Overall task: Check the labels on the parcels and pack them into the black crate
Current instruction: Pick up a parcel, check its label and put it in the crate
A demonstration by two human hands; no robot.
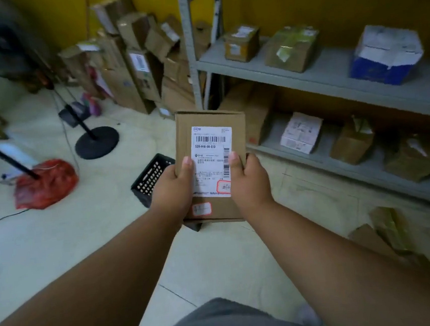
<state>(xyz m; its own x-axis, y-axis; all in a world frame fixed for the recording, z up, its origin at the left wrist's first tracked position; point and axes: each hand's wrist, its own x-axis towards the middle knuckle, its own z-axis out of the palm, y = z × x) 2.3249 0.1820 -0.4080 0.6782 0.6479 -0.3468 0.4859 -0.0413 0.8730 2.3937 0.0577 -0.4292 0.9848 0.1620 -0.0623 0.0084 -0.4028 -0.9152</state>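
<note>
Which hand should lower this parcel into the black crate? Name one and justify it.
Probably left. Both the left hand and the right hand grip the parcel, but the black crate sits on the floor on the left hand's side, partly hidden behind it.

Yellow walls (311,3) back a pale tiled floor (59,243), with grey metal shelving (331,78) along the right and a black round-based stand (96,142) at left.
</note>
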